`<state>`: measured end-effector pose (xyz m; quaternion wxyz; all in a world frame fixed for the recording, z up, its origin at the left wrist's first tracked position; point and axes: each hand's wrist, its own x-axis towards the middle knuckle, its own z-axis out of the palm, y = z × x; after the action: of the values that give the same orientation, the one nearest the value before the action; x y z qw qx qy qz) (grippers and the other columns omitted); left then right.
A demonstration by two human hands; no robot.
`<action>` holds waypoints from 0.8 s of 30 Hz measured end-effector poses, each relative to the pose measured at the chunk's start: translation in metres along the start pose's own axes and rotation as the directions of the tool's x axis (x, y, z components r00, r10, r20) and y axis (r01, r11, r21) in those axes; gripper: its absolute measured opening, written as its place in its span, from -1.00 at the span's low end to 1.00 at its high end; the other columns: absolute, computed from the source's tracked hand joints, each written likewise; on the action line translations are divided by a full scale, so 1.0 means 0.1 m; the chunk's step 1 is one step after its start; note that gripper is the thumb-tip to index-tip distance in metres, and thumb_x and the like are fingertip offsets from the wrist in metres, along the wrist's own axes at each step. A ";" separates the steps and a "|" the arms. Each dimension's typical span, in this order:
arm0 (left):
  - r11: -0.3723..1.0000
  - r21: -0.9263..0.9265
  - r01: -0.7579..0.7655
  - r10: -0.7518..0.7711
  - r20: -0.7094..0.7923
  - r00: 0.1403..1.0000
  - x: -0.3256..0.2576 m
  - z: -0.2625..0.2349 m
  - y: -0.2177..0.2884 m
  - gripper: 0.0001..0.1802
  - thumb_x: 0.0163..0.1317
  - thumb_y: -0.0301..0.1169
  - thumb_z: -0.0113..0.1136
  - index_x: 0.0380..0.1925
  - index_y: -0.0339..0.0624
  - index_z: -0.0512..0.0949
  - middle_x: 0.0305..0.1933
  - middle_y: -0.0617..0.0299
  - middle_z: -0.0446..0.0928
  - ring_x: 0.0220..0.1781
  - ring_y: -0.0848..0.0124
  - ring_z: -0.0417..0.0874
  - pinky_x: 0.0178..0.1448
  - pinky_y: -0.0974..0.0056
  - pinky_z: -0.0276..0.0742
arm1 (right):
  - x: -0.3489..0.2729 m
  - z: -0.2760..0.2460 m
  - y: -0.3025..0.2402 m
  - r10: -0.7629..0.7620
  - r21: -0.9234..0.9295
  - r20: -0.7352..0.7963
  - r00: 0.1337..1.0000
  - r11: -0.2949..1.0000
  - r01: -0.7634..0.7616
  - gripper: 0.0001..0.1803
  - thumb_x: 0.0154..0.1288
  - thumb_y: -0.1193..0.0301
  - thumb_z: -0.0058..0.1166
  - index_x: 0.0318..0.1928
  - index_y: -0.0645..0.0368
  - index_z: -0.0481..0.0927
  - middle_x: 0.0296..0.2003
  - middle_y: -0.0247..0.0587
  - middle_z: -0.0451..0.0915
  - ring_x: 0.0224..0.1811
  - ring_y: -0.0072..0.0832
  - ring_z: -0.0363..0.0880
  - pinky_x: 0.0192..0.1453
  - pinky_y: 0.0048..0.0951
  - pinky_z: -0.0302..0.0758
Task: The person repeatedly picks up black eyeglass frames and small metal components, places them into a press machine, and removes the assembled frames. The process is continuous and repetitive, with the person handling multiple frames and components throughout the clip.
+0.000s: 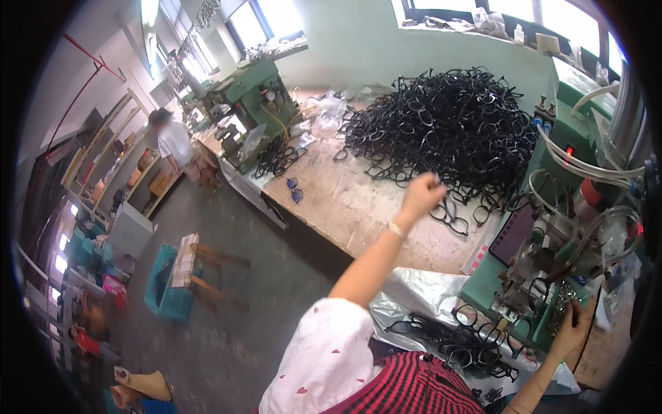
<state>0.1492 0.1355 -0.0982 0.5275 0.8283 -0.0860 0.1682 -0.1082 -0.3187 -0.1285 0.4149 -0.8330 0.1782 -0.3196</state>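
Observation:
My left hand (420, 199) reaches out over the wooden table, its fingers curled together at the near edge of a big heap of black eyeglass frames (448, 124). Just to its right lies a loose black eyeglass frame (452, 219); whether the fingers grip a frame is hard to make out. At the lower right, my right hand (571, 332) dips its fingertips to a green tray of small metal parts (562, 307) beside a green machine (531, 276). Its fingers are drawn together, and anything between them is too small to see. More black frames (469, 341) lie on silvery sheeting before me.
Hoses (579, 165) and a dark panel (514, 234) belong to the machine on the right. Another green machine (252, 103) stands at the table's far left, near blue-lensed glasses (295, 190). A wooden stool (186, 261) and a person (172, 145) are beyond the table's left edge.

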 end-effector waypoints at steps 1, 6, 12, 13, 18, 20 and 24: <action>0.999 -0.020 -0.029 0.029 0.013 1.000 0.30 -0.09 -0.11 -0.75 0.10 -0.29 0.35 -0.49 -0.28 0.61 -0.57 0.20 0.57 -0.52 0.50 0.53 -0.37 0.32 0.47 | 0.03 -0.02 -0.03 0.013 0.001 0.008 1.000 1.000 -0.013 -0.75 0.37 0.46 0.13 0.00 0.29 0.66 -0.04 -0.15 0.68 0.01 -0.39 0.62 0.16 -0.41 0.47; 0.824 0.567 -0.005 0.101 -0.138 0.985 0.75 -0.10 -0.66 -0.73 0.07 -0.25 0.23 -0.27 -0.08 0.75 -0.23 -0.01 0.69 -0.14 0.00 0.70 0.05 0.05 0.60 | -0.01 -0.02 0.42 0.012 0.054 -0.108 0.994 0.999 -0.007 -0.80 0.35 0.47 0.16 -0.06 0.28 0.68 -0.10 -0.17 0.69 -0.04 -0.43 0.62 0.13 -0.41 0.49; 0.916 0.381 -0.122 0.165 -0.082 0.983 -0.20 0.40 -0.78 -0.76 0.28 -0.27 0.16 -0.24 -0.19 0.67 -0.37 -0.04 0.65 -0.24 -0.07 0.61 -0.12 -0.05 0.49 | -0.59 -0.41 -0.07 0.138 0.004 -0.274 0.952 0.990 -0.142 -0.83 0.30 0.53 0.21 -0.11 0.28 0.65 -0.19 -0.28 0.66 -0.09 -0.54 0.58 0.09 -0.50 0.47; 0.914 0.376 -0.151 0.166 -0.009 0.986 -0.31 0.47 -0.64 -0.77 0.28 -0.28 0.17 -0.24 -0.19 0.67 -0.35 -0.03 0.64 -0.26 -0.06 0.60 -0.11 -0.04 0.49 | -0.62 -0.42 -0.20 0.109 0.003 -0.278 0.954 0.994 -0.113 -0.83 0.25 0.56 0.23 -0.14 0.27 0.66 -0.20 -0.25 0.68 -0.10 -0.50 0.61 0.07 -0.48 0.49; 0.816 0.488 -0.310 0.403 -0.096 0.910 -0.35 0.50 -0.21 -0.81 0.31 -0.35 0.16 -0.24 -0.24 0.64 -0.29 0.04 0.60 -0.27 0.06 0.57 -0.14 0.04 0.47 | -0.23 -0.07 -1.27 -0.212 0.109 -0.059 0.976 0.970 0.217 -0.86 0.12 0.61 0.23 -0.26 0.22 0.66 -0.25 -0.20 0.67 -0.18 -0.36 0.65 -0.02 -0.37 0.52; 0.964 0.226 -0.142 0.167 -0.093 0.982 -0.38 0.58 -0.01 -0.79 0.41 -0.35 0.12 -0.33 -0.28 0.58 -0.37 0.16 0.56 -0.36 0.31 0.55 -0.25 0.24 0.44 | -0.03 0.15 -1.37 -0.311 0.159 -0.067 0.948 0.935 0.318 -0.81 0.12 0.61 0.24 -0.21 0.23 0.63 -0.24 -0.20 0.68 -0.16 -0.38 0.66 -0.02 -0.39 0.53; 0.925 -0.375 0.056 -0.059 0.003 0.998 -0.82 0.71 0.16 -0.85 0.45 -0.38 0.12 -0.27 -0.24 0.49 -0.35 0.37 0.50 -0.27 0.61 0.55 -0.33 0.49 0.43 | -0.07 0.47 -1.33 -0.082 0.423 0.020 0.996 0.904 0.066 -0.72 0.14 0.58 0.25 -0.12 0.27 0.53 -0.21 -0.19 0.68 -0.14 -0.42 0.68 0.00 -0.41 0.55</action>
<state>0.0813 0.0620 -0.1427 0.6812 0.7135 -0.0900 0.1368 -0.0771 -0.2089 -0.0456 0.5759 -0.7356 0.0656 -0.3506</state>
